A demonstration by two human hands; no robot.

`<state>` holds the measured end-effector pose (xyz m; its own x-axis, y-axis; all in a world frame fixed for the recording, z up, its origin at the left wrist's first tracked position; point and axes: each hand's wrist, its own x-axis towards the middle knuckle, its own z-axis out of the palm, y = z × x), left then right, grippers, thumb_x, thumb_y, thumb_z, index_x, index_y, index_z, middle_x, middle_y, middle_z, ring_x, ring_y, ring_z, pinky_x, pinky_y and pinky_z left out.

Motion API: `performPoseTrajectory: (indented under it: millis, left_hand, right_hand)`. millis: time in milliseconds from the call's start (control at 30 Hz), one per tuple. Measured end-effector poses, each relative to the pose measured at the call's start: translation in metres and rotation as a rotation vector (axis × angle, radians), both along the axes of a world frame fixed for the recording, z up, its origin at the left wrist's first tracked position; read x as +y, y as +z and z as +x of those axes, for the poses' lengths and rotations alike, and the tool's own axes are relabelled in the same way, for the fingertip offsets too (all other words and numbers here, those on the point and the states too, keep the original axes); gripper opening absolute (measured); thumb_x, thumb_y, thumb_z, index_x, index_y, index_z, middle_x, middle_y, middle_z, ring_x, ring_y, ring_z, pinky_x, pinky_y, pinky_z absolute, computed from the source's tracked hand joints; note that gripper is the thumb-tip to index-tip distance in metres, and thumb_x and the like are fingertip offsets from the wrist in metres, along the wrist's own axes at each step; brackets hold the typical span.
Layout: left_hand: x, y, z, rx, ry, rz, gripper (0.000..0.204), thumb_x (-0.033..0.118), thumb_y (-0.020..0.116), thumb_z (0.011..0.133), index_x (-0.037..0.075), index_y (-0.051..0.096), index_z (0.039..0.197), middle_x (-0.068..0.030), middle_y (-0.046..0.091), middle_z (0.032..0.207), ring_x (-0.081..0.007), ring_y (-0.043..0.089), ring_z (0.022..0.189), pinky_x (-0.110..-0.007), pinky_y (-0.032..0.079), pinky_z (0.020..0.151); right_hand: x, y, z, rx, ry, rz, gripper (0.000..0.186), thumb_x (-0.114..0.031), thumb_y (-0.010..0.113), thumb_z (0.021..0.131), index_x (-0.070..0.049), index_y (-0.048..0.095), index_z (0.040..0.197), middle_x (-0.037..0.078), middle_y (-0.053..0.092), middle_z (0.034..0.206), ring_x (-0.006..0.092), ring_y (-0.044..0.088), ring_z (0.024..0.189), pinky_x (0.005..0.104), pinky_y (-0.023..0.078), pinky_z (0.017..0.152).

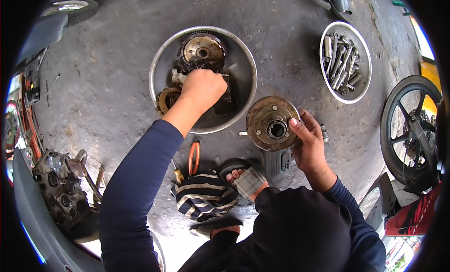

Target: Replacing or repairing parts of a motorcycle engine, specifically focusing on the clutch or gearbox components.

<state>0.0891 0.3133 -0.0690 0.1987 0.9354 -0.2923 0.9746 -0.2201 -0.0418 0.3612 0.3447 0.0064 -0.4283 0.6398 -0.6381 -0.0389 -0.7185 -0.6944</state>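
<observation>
My right hand (309, 141) grips the edge of a round metal disc with a central hub (260, 132), thumb on its upper face and fingers beyond the rim. It is held above the floor, to the right of a wide metal basin (254, 84). My left hand (202, 88) reaches into that basin with its fingers curled down; whatever they grip is hidden beneath them. Just beyond it lies a clutch assembly (194, 48) with a toothed rim. A pale metal part (177, 78) and a brass-coloured ring (164, 102) are beside my wrist, and a dark flat box-like piece (226, 104) is to its right.
An oval bowl (364, 90) of sockets and wrenches stands at the far right. A motorcycle wheel (391, 115) is at the right edge. An engine block (58, 183) sits at the left. Near my feet are a striped cloth (204, 194), an orange-handled tool (192, 157) and a screwdriver (178, 175).
</observation>
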Motion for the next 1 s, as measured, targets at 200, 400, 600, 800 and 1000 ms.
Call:
performPoseTrajectory:
  millis: [200,400,600,800,1000]
  left_hand:
    - [-0.004,-0.007,-0.013,0.006,-0.092,-0.002,0.011,0.010,0.062,0.077,0.011,0.072,0.073,-0.0062,0.071,0.072,-0.0214,0.072,0.070,-0.036,0.057,0.059]
    - [-0.022,0.021,-0.021,-0.080,-0.134,0.130,0.007,0.011,0.063,0.078,0.006,0.067,0.080,-0.0094,0.068,0.066,-0.0249,0.070,0.063,-0.036,0.054,0.054]
    - [-0.086,0.058,0.009,-1.238,1.343,0.158,0.012,0.009,0.062,0.089,-0.002,0.064,0.093,-0.0097,0.069,0.081,-0.0237,0.071,0.077,-0.035,0.057,0.063]
    - [-0.162,0.051,0.042,-2.167,1.360,0.504,0.018,0.005,0.057,0.085,-0.003,0.052,0.099,-0.0241,0.059,0.115,-0.0382,0.062,0.110,-0.047,0.055,0.091]
    - [-0.132,0.042,0.033,-2.572,0.804,0.248,0.013,0.007,0.059,0.083,0.000,0.051,0.091,-0.0155,0.059,0.093,-0.0176,0.055,0.064,-0.032,0.051,0.064]
  right_hand:
    - [0.002,0.001,0.004,0.037,-0.010,-0.019,0.034,-0.018,0.064,0.091,0.002,0.054,0.116,0.011,0.064,0.110,0.0183,0.062,0.101,0.0324,0.050,0.090]
    - [0.008,0.007,-0.002,0.061,-0.075,0.006,0.029,-0.015,0.064,0.092,0.003,0.053,0.112,0.014,0.066,0.103,0.0179,0.065,0.092,0.0314,0.054,0.080]
    - [0.016,0.004,-0.009,0.107,0.002,0.098,0.030,-0.015,0.066,0.091,0.003,0.054,0.112,0.012,0.066,0.102,0.0168,0.064,0.093,0.0296,0.052,0.083]
    - [0.044,0.004,-0.053,-0.071,0.208,0.255,0.031,-0.017,0.067,0.090,0.006,0.058,0.108,0.011,0.067,0.098,0.0133,0.062,0.089,0.0257,0.048,0.080]
    - [0.056,-0.004,-0.068,-0.095,0.195,0.364,0.034,-0.017,0.069,0.090,0.008,0.057,0.108,0.012,0.067,0.099,0.0145,0.062,0.090,0.0264,0.048,0.081]
